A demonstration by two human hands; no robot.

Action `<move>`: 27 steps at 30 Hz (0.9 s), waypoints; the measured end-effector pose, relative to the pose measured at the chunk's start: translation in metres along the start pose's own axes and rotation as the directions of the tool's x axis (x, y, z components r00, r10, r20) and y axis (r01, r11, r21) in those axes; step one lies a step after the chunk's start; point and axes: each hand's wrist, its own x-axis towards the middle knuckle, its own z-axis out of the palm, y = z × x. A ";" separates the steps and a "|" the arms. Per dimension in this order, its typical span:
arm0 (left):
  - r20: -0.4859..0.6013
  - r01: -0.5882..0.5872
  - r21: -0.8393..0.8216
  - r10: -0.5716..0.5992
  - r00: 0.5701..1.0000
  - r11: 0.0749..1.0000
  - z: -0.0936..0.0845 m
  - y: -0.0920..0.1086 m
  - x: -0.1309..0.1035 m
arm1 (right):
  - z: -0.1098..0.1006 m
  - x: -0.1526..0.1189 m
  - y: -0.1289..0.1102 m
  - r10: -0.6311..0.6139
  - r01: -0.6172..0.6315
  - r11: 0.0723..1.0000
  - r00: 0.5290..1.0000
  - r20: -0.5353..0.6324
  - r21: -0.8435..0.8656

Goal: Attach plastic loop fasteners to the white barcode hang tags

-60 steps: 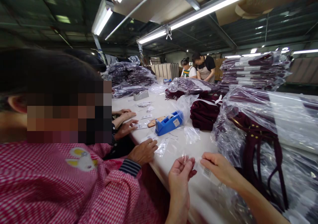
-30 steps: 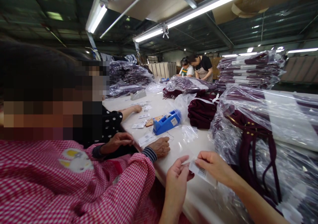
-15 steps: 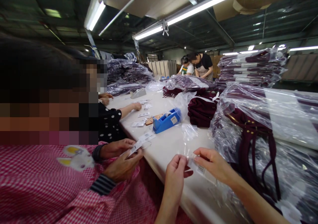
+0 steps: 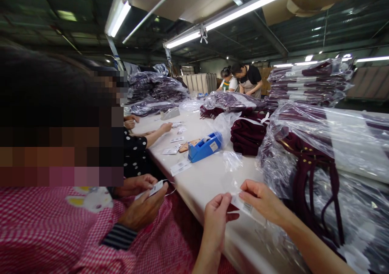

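A white barcode tag (image 4: 246, 207) is stretched between my hands over the table's near edge. My left hand (image 4: 218, 212) pinches its left end between thumb and forefinger. At the tag's upper edge, the thumb and fingers of my right hand (image 4: 257, 195) are closed on it. Part of the tag is hidden behind my right fingers. Just beyond lies a small heap of clear plastic bags (image 4: 232, 160) on the white table (image 4: 209, 181).
A blue tape dispenser (image 4: 204, 147) stands ahead, with loose tags (image 4: 180, 167) beside it. Bagged maroon garments (image 4: 306, 124) are piled on the right. At my left, a co-worker's hands (image 4: 146, 199) hold another tag; other people work further along.
My hands have shifted slightly, still holding the tag, and its barcode shows more clearly. The co-worker's hands have moved down and left with their tag.
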 end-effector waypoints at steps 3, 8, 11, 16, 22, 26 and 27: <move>-0.033 -0.015 0.019 0.016 0.999 1.000 -0.003 0.000 0.001 | -0.001 -0.001 -0.002 -0.007 0.008 1.000 1.000 0.018 -0.029; -0.027 -0.043 0.138 0.047 0.999 0.990 -0.005 0.002 0.000 | 0.001 -0.001 -0.004 -0.035 0.034 0.998 0.999 -0.013 -0.054; -0.034 -0.062 0.181 0.069 0.997 0.982 -0.007 0.003 -0.001 | 0.004 -0.002 -0.005 -0.045 0.042 0.997 0.998 -0.039 -0.070; -0.047 -0.089 0.257 0.104 0.993 0.962 -0.010 0.002 -0.001 | 0.006 -0.004 -0.006 -0.042 0.035 0.990 0.998 -0.047 -0.139; -0.052 -0.082 0.103 0.088 0.995 0.991 -0.005 0.002 -0.003 | 0.007 -0.004 -0.006 -0.057 0.047 0.991 0.995 -0.078 -0.127; 0.049 0.021 -0.307 -0.006 0.999 0.952 0.007 -0.007 -0.007 | 0.010 -0.004 -0.005 -0.058 0.045 0.988 0.994 -0.092 -0.145; 0.056 0.044 -0.388 -0.024 0.998 0.921 0.010 -0.010 -0.007 | 0.011 -0.004 -0.005 -0.064 0.048 0.986 0.993 -0.095 -0.158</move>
